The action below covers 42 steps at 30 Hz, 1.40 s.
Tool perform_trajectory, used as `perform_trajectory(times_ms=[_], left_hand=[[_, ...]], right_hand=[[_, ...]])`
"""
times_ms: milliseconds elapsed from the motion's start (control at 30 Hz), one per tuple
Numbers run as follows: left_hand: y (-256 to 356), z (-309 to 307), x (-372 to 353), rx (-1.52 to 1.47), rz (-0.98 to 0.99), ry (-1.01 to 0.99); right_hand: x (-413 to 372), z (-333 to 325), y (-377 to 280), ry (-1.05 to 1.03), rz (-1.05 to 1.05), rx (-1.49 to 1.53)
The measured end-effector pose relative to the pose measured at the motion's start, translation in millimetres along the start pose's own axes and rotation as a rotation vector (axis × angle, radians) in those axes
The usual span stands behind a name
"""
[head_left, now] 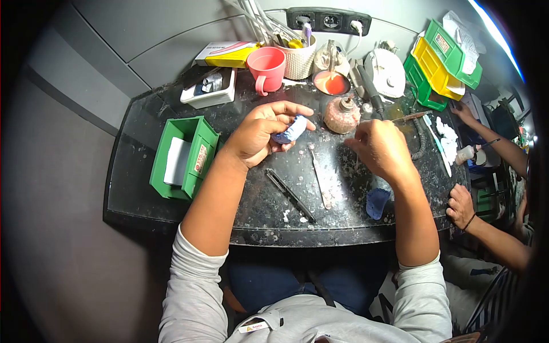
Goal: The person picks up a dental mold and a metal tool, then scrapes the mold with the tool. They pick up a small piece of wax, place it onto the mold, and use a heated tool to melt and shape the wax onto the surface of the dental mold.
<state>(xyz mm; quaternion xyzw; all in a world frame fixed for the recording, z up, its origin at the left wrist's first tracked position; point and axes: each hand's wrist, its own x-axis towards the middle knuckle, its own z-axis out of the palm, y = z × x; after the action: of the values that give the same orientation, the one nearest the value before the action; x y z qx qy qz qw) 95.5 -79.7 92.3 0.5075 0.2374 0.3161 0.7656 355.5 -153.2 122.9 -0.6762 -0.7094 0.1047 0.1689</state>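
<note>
My left hand [257,132] is raised over the black worktop [251,197], its thumb and fingers closed around a small blue moulded piece [292,130] that looks like putty. To the right, my right hand [381,147] hangs with curled fingers near a pink-speckled glass jar [342,116] with a metal neck. Its fingertips are mostly hidden, so what they hold does not show. Behind its knuckles is a thin brown-handled tool [413,116]. Another blue moulded piece [377,203] lies below my right wrist. Between my hands lie a slim pale tool [320,177] and black tweezers [290,195].
A green bin [197,134] stands at left. Along the back are a pink mug [267,67], a woven pot [299,62], a dish of orange-red material [333,84] and stacked bins [437,63]. At right, a co-worker's hand [460,207] rests at the edge near a toothbrush [437,146].
</note>
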Motion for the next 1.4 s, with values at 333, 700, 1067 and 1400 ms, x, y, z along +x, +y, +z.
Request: perform_trajectory(times_ms=[333,700,1067,1400], left_hand=[[1,5,-1,0.008,0.033,0.036],[-3,-5,2,0.116,-0.111,0.012],[-10,-3,9,0.104,-0.211,-0.026],[-15,-10,11,0.109,-0.211,-0.068]], right_hand=[[18,17,29,0.021,0.207,-0.041],[15,17,23,0.039,0.174,-0.117],[15,15,23,0.016,0.199,-0.159],[16,13,22,-0.020,0.206,-0.164]])
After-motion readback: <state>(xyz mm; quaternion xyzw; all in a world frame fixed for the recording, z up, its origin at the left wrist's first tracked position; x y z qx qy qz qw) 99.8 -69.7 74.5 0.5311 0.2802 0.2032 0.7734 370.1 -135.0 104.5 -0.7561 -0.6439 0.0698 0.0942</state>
